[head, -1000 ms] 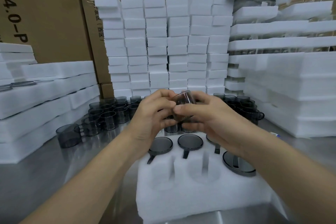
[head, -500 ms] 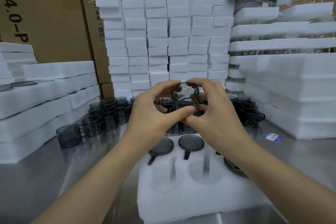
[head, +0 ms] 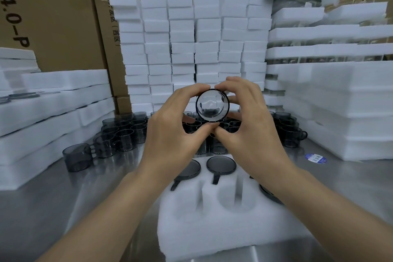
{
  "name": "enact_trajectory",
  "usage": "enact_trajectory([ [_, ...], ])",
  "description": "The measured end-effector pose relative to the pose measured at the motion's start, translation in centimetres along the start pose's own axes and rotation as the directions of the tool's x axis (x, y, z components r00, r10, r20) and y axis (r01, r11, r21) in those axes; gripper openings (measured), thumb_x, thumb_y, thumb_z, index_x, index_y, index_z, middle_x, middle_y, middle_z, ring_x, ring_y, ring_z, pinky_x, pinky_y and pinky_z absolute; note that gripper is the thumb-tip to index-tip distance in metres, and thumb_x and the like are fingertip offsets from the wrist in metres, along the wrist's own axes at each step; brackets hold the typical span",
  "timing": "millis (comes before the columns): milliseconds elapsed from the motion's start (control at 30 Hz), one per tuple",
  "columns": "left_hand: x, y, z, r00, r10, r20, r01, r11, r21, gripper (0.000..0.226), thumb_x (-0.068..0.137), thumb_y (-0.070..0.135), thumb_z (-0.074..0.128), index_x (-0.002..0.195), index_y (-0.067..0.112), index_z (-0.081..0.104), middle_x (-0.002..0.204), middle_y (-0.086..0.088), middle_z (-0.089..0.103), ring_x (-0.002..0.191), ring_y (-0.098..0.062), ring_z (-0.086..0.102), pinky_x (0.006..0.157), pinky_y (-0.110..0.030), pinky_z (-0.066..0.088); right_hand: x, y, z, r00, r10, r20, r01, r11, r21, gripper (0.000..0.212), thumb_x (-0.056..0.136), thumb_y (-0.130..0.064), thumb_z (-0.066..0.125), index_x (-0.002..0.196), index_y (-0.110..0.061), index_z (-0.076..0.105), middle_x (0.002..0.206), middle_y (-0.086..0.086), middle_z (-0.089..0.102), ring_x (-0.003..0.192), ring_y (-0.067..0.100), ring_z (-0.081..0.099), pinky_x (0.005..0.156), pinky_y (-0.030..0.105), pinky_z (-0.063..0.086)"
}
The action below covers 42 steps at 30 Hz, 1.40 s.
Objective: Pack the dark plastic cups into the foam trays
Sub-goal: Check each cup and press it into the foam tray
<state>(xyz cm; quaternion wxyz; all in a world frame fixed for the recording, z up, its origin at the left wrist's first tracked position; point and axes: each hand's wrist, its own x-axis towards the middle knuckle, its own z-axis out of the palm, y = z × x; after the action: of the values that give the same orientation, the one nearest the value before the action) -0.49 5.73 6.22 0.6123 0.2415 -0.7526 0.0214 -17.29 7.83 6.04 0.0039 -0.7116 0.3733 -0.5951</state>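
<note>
Both my hands hold one dark see-through cup [head: 212, 106] up at chest height, its round opening turned toward me. My left hand [head: 170, 132] pinches its left side between fingers and thumb; my right hand [head: 246, 125] pinches its right side. Below them lies a white foam tray [head: 223, 225] with round pockets. Cups sit upside down in its far pockets, among them one at the left [head: 188, 168], one in the middle [head: 221, 165] and one at the right edge [head: 270, 194]. Two near pockets are unfilled. Several loose dark cups [head: 125, 132] stand on the steel table [head: 63, 204] behind the tray.
One cup [head: 78, 157] stands apart at the left. Stacks of foam trays [head: 51, 110] flank the left, and more stacks [head: 344, 112] rise on the right. A wall of foam blocks [head: 191, 49] and cardboard boxes [head: 53, 17] close off the back.
My hands lifted the cup from just above the tray and turned it, so its mouth now faces me.
</note>
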Motion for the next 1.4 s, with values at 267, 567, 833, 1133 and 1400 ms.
enact_trajectory([
  [267,0.0,-0.3,0.2,0.993,0.113,-0.034,-0.109,0.990,0.087,0.064,0.082,0.006,0.092,0.139,0.014,0.064,0.134,0.006,0.066,0.131,-0.005,0.060,0.107,-0.020,0.049,-0.1,-0.4,0.0,0.999,-0.031,-0.034,0.031,1.000,0.002,0.073,0.079,0.009,0.078,0.137,-0.031,0.057,0.150,-0.013,0.041,0.126,0.006,0.059,0.099,0.034,0.056],
  [567,-0.1,0.3,0.3,0.983,-0.182,0.001,0.178,0.960,-0.216,0.059,0.083,0.015,0.092,0.134,0.025,0.065,0.125,0.012,0.074,0.127,-0.008,0.067,0.088,-0.021,0.059,0.0,-0.2,-0.1,1.000,-0.013,-0.019,0.013,0.999,-0.031,0.072,0.083,0.001,0.077,0.142,-0.035,0.053,0.144,-0.017,0.048,0.119,0.007,0.061,0.096,0.027,0.055],
  [833,1.0,0.2,0.2,0.638,-0.720,0.272,0.720,0.432,-0.543,0.034,0.101,0.054,0.065,0.111,0.023,0.072,0.094,-0.013,0.082,0.073,-0.023,0.077,0.061,-0.029,0.062,-0.2,-0.1,-0.1,0.993,0.112,0.048,-0.109,0.992,-0.067,0.066,0.084,-0.044,0.086,0.142,-0.039,0.055,0.130,-0.021,0.054,0.110,0.000,0.060,0.092,0.016,0.048],
  [1133,1.3,0.1,-0.2,0.443,-0.772,0.456,0.851,0.202,-0.486,0.051,0.097,0.067,0.060,0.098,0.018,0.071,0.066,-0.011,0.072,0.048,-0.022,0.066,0.047,-0.026,0.055,-0.2,-0.3,0.1,0.980,0.188,0.069,-0.183,0.981,-0.070,0.064,0.086,-0.061,0.076,0.144,-0.044,0.058,0.122,-0.021,0.057,0.106,0.001,0.061,0.091,0.022,0.049],
  [1400,1.0,-0.4,-0.1,0.602,-0.718,0.348,0.779,0.434,-0.453,0.054,0.078,0.062,0.074,0.121,0.030,0.071,0.109,0.000,0.082,0.084,-0.016,0.080,0.076,-0.036,0.054,-0.2,0.0,0.0,0.970,0.220,0.104,-0.213,0.974,-0.073,0.073,0.084,-0.040,0.087,0.147,-0.042,0.050,0.129,-0.019,0.056,0.102,-0.001,0.061,0.087,0.015,0.047],
])
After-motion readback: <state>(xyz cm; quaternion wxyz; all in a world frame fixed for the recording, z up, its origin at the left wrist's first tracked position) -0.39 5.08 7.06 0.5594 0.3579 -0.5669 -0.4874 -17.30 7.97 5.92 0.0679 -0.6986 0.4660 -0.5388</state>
